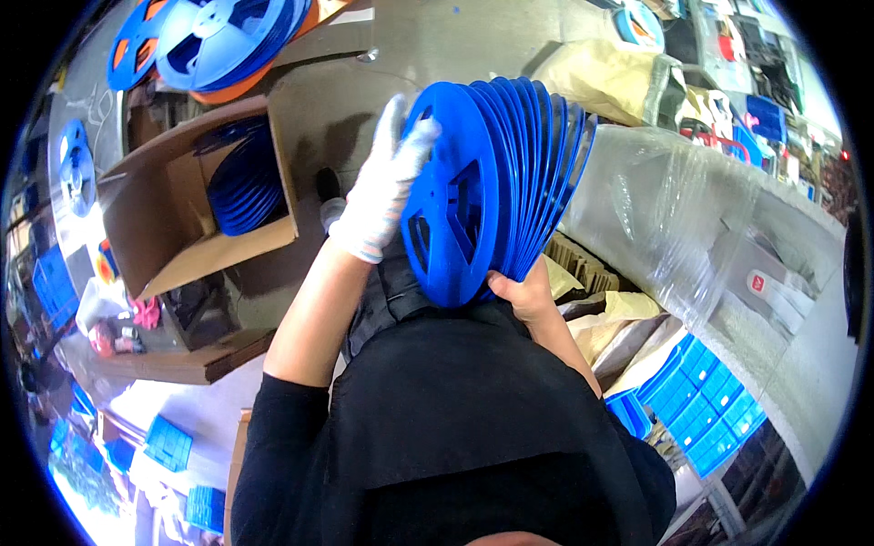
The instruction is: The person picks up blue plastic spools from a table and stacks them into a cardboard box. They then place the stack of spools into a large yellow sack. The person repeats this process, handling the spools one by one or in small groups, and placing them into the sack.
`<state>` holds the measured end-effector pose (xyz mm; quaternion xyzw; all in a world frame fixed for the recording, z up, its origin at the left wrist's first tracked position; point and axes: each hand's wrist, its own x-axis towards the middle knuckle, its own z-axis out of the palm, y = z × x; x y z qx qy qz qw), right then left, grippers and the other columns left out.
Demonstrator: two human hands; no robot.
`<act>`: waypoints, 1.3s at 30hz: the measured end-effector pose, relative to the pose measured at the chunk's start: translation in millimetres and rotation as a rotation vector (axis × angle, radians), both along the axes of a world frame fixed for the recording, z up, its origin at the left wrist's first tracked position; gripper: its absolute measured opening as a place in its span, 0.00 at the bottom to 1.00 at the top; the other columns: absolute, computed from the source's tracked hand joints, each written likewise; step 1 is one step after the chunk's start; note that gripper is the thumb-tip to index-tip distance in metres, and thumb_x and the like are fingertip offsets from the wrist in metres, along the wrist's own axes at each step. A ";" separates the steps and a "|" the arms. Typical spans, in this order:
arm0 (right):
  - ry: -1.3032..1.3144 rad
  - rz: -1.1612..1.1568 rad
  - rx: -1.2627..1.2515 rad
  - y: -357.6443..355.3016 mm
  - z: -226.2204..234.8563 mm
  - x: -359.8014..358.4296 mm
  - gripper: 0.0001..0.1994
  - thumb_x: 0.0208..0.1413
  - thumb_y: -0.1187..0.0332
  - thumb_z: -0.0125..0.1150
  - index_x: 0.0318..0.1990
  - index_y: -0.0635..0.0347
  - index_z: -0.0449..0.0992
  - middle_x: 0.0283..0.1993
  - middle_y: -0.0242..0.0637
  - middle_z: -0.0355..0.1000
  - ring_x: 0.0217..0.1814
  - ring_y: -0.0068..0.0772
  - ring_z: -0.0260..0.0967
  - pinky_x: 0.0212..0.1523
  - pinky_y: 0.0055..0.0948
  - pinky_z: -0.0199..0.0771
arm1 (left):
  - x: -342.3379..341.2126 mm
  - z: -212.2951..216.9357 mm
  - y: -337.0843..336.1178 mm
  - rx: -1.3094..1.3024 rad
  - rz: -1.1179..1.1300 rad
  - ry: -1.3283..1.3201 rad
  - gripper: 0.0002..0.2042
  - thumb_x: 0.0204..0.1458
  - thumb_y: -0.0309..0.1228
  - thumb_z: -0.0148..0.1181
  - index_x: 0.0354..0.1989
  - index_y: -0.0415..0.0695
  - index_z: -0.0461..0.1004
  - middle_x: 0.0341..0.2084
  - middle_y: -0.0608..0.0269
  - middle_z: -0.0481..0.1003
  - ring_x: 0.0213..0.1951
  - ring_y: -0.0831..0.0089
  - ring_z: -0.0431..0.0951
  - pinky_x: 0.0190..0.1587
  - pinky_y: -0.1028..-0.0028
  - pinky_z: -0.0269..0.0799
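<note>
A fanned stack of blue plastic reels (455, 182) stands on edge in front of my body. The nearest-left reel shows its round face with cut-out windows, and the rest spread apart toward the right. My left hand (387, 177), in a white glove, is at the left face of the stack with its fingers stretched out, some touching the reel near its upper edge. Bare, my right hand (523, 293) grips the stack from its lower right, thumb against the reel edges; its other fingers are hidden behind the reels.
At left an open cardboard box (218, 259) contains more blue reels (248, 187). Blue and orange reels (214, 41) lie at the far left. Clear plastic wrap (655, 214) covers a long surface at right, with blue bins (701, 400) below it.
</note>
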<state>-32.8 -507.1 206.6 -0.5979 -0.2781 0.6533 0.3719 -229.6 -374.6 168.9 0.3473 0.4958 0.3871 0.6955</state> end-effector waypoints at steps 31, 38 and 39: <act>0.122 0.358 -0.134 -32.3 23.4 -5.4 0.26 0.43 0.82 0.63 0.51 0.57 0.63 0.38 0.35 0.70 0.41 0.25 0.69 0.45 0.28 0.70 | -87.0 -11.2 -63.2 -0.318 0.236 -0.551 0.39 0.39 0.37 0.67 0.61 0.36 0.60 0.52 0.54 0.70 0.54 0.64 0.71 0.60 0.69 0.63; 0.133 0.334 -0.167 -32.5 22.0 -10.2 0.25 0.42 0.80 0.65 0.50 0.58 0.64 0.39 0.35 0.69 0.42 0.26 0.68 0.45 0.28 0.70 | -91.8 -9.4 -62.3 -0.306 0.227 -0.556 0.39 0.40 0.38 0.68 0.61 0.35 0.60 0.53 0.52 0.70 0.56 0.64 0.70 0.61 0.69 0.63; 0.126 0.322 -0.176 -33.0 21.6 -10.7 0.25 0.42 0.79 0.66 0.49 0.58 0.65 0.39 0.35 0.69 0.42 0.26 0.68 0.45 0.28 0.70 | -91.4 -8.6 -60.6 -0.291 0.218 -0.541 0.39 0.40 0.38 0.69 0.62 0.35 0.60 0.53 0.52 0.70 0.56 0.64 0.69 0.61 0.69 0.63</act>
